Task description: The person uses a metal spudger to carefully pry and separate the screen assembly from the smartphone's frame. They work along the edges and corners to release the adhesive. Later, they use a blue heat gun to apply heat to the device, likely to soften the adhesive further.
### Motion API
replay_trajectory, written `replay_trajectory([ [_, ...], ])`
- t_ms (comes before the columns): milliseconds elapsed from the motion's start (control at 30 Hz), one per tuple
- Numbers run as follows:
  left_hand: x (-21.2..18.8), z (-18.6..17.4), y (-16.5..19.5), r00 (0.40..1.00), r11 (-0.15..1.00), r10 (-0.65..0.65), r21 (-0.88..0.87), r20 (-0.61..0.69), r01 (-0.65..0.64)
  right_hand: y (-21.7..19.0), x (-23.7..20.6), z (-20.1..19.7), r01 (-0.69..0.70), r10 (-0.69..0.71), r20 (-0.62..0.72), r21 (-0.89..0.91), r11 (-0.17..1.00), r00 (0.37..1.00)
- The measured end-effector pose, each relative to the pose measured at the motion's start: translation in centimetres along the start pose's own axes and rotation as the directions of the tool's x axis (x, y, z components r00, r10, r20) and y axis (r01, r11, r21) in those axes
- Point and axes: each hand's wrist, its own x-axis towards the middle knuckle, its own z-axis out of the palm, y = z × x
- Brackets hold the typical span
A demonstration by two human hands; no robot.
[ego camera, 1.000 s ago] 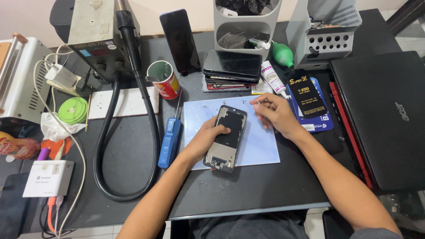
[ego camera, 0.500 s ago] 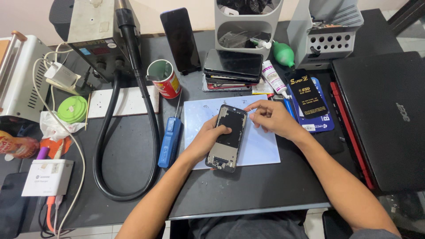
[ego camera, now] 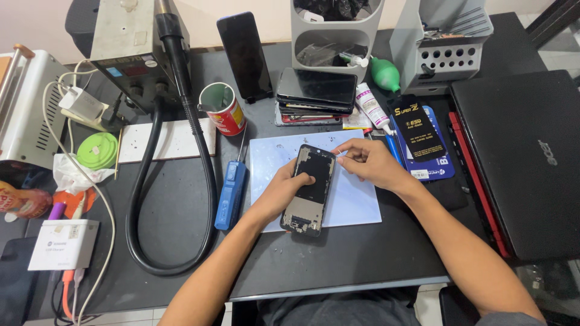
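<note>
Pinning the opened black smartphone chassis [ego camera: 313,190] flat on the pale blue work mat [ego camera: 356,202] with the left hand [ego camera: 289,187] curled over its nine-o'clock edge is helping, while the right hand [ego camera: 368,163], at two o'clock, is pinching something too small to tell.

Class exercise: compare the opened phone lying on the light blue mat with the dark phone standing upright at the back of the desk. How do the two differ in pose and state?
The opened phone lies flat on the light blue mat, while the standing phone is propped upright. The opened phone shows its bare inner frame; the standing phone shows an unbroken dark glossy face. The left hand rests on the opened phone, with the right hand beside its top; nothing touches the standing phone. Both are slim dark rectangles.
</note>
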Motion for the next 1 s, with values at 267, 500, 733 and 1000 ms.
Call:
replay_trajectory([
  [267,-0.16,-0.23,0.35,0.999,0.995,-0.028,0.098,0.04,0.024,0.0,-0.09,-0.2,-0.005,0.004,0.047,0.033,0.999,0.999],
  [500,-0.12,-0.29,0.18,0.999,0.997,-0.006,0.075,0.05,0.002,0.11,-0.22,0.3,0.015,-0.015,-0.014,0.028,0.999,1.0],
  [733,-0.29,-0.39,0.07,0.998,0.998,-0.014,0.064,0.062,0.01,0.5,-0.24,0.57,0.113,-0.112,-0.016,0.015,0.994,0.994],
  [1000,-0.19,-0.54,0.07,0.997,0.997,-0.042,0.065,0.059,0.038,0.7,-0.25,0.47,0.119,-0.119,-0.021,-0.012,0.993,0.993],
])
